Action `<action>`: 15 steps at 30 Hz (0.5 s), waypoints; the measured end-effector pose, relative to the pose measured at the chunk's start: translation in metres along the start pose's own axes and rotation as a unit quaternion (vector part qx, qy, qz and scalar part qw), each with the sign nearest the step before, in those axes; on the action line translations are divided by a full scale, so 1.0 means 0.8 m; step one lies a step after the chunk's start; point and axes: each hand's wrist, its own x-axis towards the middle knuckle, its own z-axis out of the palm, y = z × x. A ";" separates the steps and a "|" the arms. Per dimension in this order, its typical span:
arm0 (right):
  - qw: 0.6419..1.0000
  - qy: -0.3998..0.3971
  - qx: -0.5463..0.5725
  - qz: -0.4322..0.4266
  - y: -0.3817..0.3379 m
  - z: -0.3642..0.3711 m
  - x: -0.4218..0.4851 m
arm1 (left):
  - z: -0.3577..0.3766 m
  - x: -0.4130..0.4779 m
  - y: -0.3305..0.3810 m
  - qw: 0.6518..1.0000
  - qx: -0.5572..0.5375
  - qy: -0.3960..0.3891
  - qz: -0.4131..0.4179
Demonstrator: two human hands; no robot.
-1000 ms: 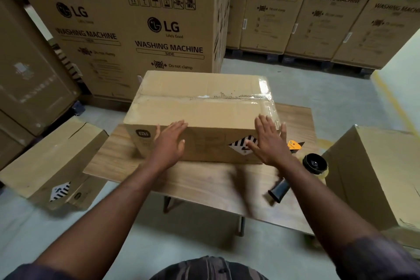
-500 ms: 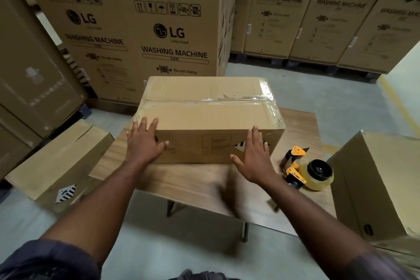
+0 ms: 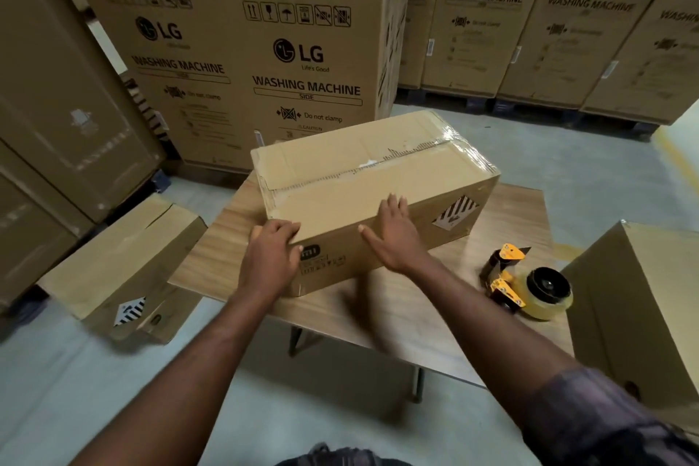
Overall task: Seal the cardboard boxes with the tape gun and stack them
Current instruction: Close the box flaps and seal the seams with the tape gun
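One taped box [image 3: 378, 178], left hand [image 3: 270, 257] gripping its corner, right hand [image 3: 397, 238] pressed flat; one tape gun [image 3: 529, 284] nearby

The cardboard box [image 3: 378, 182] is coloured tan, with a black-and-white striped label [image 3: 455, 213]. The tape gun [image 3: 508, 286] is finished in yellow and black; the surface [image 3: 510, 216] is wood-grained.

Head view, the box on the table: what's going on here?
A person has both hands on a cardboard box standing on a wooden table. The left hand grips its near left corner; the right hand lies flat against its near side, fingers straight. Clear tape runs along the top seam. The tape gun lies untouched on the table to the right. A second box sits on the floor at left.
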 end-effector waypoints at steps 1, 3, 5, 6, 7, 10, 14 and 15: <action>1.000 -0.001 0.001 -0.012 -0.003 0.006 -0.007 | 0.001 0.000 0.003 1.000 -0.003 0.002 0.002; 0.999 0.004 0.013 -0.031 0.002 0.010 -0.013 | 0.004 -0.008 0.009 1.000 -0.001 0.007 0.007; 0.999 0.002 0.039 -0.037 0.014 0.002 -0.012 | 0.008 -0.023 0.015 1.000 -0.003 0.015 0.019; 0.998 0.000 0.052 -0.036 0.023 -0.006 -0.006 | 0.011 -0.034 0.022 0.999 -0.007 0.015 0.033; 0.997 0.003 0.066 -0.030 0.031 -0.015 0.002 | 0.015 -0.046 0.032 0.998 -0.014 0.014 0.053; 0.995 0.045 0.080 0.028 0.049 -0.040 0.030 | 0.032 -0.075 0.071 0.989 -0.050 -0.016 0.140; 0.996 0.015 -0.014 0.091 0.028 -0.032 0.027 | 0.036 -0.074 0.101 0.963 -0.229 -0.073 0.120; 0.995 -0.003 -0.042 0.085 0.010 -0.021 0.015 | 0.033 -0.067 0.096 0.959 -0.259 -0.070 0.095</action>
